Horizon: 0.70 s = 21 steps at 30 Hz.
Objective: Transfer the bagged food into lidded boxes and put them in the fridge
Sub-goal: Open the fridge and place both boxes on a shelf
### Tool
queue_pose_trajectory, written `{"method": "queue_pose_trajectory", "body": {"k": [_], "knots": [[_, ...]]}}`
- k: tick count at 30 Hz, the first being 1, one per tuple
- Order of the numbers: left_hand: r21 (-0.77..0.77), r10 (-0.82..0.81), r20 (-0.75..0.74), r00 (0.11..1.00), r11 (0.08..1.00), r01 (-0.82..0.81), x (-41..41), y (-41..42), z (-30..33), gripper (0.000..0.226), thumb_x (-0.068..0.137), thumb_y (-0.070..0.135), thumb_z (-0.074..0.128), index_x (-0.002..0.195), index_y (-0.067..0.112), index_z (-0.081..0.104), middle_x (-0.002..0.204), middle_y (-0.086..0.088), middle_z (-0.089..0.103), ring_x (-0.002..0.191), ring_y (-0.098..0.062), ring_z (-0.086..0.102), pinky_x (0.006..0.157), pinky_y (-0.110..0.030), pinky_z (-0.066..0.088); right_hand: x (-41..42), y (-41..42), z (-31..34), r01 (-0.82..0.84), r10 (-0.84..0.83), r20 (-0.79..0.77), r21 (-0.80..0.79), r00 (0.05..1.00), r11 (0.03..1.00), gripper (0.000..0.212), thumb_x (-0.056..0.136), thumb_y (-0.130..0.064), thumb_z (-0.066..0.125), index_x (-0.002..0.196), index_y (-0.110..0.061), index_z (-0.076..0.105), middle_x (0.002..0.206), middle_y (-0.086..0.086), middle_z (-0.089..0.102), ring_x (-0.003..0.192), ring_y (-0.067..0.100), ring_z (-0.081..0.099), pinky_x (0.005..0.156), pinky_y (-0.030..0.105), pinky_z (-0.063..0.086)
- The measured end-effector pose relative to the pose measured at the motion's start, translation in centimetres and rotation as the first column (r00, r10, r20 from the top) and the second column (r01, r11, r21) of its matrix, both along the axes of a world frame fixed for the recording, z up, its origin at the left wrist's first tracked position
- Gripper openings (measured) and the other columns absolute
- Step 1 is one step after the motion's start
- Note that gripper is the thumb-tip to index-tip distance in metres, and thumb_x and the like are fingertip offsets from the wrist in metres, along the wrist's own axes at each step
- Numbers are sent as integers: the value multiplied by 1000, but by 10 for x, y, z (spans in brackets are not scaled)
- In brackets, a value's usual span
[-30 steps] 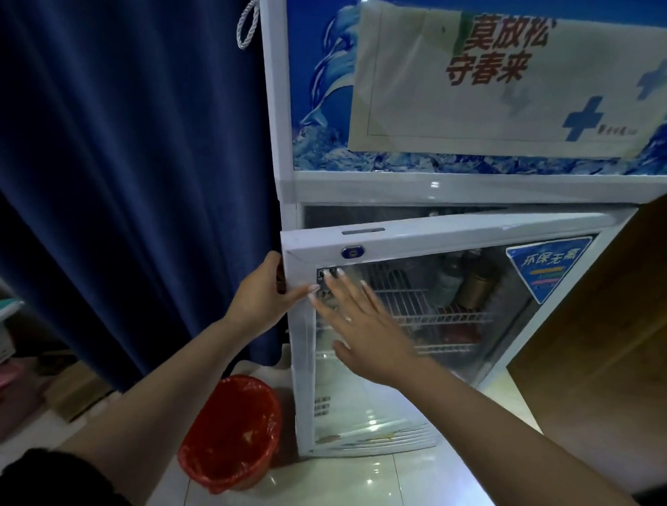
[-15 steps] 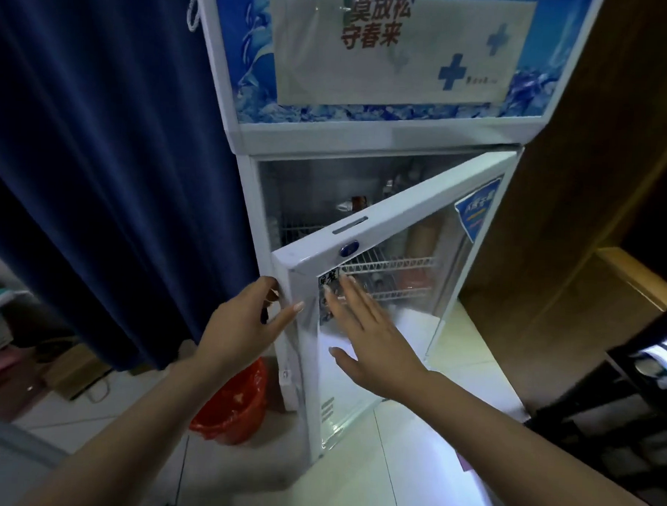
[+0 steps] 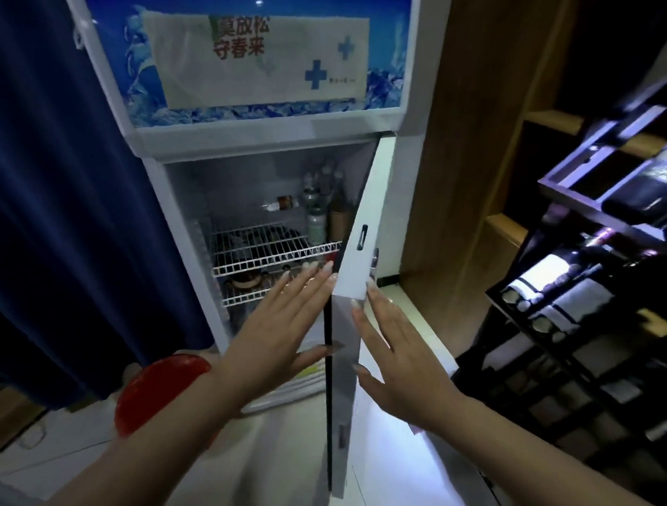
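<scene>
Both hands flat, fingers straight, holding nothing. Left hand: palm toward the inner face of the fridge door, fingertips at the door's top corner, thumb tip against its dark edge. Right hand: on the outer side of the same door, fingers extended upward beside its outer face; actual contact cannot be told.

Fridge door: swung wide, seen nearly edge-on, standing between the two hands; a small dark slot on its top edge.

Fridge: white cabinet, interior exposed. Wire shelf across the upper compartment, a second wire shelf below it, partly behind the left hand. Bottles upright at the back right of the upper shelf; small dark items on and under the shelf, too blurred to identify. No bagged food or lidded boxes in view.

Header panel: blue ice print, pale sheet with red characters and blue crosses.

Surroundings: blue curtain left of the fridge; red bin on the pale tiled floor, partly behind the left forearm; wooden panel right of the fridge; dark rack with lying bottles at far right.
</scene>
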<state>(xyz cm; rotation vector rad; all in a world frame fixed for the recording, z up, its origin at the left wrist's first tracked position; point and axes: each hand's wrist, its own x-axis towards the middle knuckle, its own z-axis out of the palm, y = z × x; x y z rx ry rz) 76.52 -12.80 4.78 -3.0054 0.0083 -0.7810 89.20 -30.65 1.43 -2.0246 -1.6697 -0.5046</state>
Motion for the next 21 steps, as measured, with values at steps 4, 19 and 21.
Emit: {"method": "queue_pose_trajectory", "body": {"k": [4,19,21], "knots": [[-73,-141,12,990,987,141,40,-39,5,84,90,57,50,152,11,18,159,-6,19,149,-20,15,119,-46,23,18,-49,4,81,-81,8,23,997,996,92,81,-23,75,150,-3,18,157,21,22,146,31,24,115,38,27],[117,-422,-93,902,895,431,178,-134,19,82,87,47,63,152,13,25,157,-10,28,148,-25,18,120,-49,18,85,-165,11,561,-569,-59,-111,820,820,101,83,-25,71,152,3,3,161,22,5,150,29,7,119,41,18],[114,-438,-98,893,887,448,191,-143,21,85,86,45,66,152,14,24,157,-10,28,148,-26,19,120,-48,19,93,-169,12,619,-628,-77,-110,775,777,99,84,-24,68,152,0,-1,161,18,1,150,26,4,120,38,13]]}}
